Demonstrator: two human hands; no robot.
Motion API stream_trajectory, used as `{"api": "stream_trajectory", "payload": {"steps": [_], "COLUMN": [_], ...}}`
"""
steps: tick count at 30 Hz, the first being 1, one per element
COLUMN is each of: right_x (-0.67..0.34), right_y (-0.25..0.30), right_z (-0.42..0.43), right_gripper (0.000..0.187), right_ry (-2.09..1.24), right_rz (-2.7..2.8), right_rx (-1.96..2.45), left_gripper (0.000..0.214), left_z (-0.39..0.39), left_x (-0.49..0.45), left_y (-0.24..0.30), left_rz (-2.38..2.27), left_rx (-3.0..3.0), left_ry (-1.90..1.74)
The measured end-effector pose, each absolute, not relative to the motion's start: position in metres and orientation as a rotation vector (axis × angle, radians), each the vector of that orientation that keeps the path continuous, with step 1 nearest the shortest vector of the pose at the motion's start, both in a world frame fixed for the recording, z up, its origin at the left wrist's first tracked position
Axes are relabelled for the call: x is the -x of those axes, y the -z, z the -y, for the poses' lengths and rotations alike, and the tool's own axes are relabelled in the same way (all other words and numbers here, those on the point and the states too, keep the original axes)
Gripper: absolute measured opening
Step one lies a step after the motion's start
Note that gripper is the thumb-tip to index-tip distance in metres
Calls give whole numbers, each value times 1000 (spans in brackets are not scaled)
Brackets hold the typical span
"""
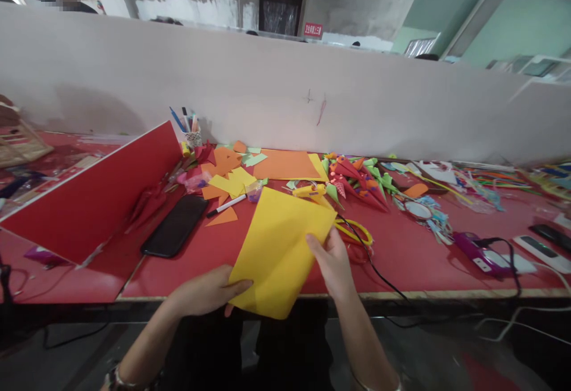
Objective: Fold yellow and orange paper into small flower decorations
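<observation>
A plain yellow craft sheet (283, 248), slightly bent, is held up over the table's front edge; whether it is felt, foam or paper I cannot tell. My left hand (214, 290) pinches its lower left corner, thumb on top and fingers underneath. At the sheet's right edge, near the upper corner, my right hand (333, 260) grips it with the thumb on the front and the other fingers mostly hidden behind. Just beyond the sheet lie a yellow glue gun (310, 191), a white marker with a dark tip (226, 206) and yellow cut pieces (234, 183).
Orange sheets (285, 163) and a heap of red and green cone shapes (354, 177) lie along the partition. On the left, a black phone (175, 226) rests near a leaning red board (102, 194). A purple power strip (479, 254) with cables is at right.
</observation>
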State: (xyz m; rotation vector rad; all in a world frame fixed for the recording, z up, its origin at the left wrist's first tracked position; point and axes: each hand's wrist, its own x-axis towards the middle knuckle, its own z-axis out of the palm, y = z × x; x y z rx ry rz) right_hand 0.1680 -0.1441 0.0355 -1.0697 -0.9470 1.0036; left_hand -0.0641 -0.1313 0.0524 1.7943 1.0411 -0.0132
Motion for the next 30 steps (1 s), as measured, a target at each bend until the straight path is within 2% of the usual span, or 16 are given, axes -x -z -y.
{"api": "stream_trajectory", "payload": {"steps": [3,5,8,11,13,16,23,30], "right_x": [-188,-197,-198,-190,-186,-184,-172,-161], "right_y": [-50,-60,-69,-69,-67,-65,-76,-84], "right_z": [138,135,133,130,129,128,133,138], "right_gripper": [52,50,45,29,28,31,33,33], "right_ry": [-804,-774,-839,-991,-1047,-961,-736,-613], "right_rz": [1141,1327,1551,1632,1654,1662,1708,1690], "right_rx": [1105,1164,1278,1307,1304,1306,1330,1313], "left_gripper": [55,52,48,46,40,33,45,29], "left_z": [126,123,119,117,115,112,109,117], "left_x": [76,79,76,71,71,73,45,28], "left_y": [-66,-77,-88,-92,-92,-90,-95,-92], "left_rz": [-1094,-1102,-1056,-976,-1030,-1198,-1424,-1591], "left_rx": [-1891,-1903,-1919,-1938,-1980,-2162,-2407,-2456], "left_ry": [220,344,505,598,610,499,-73,-357]}}
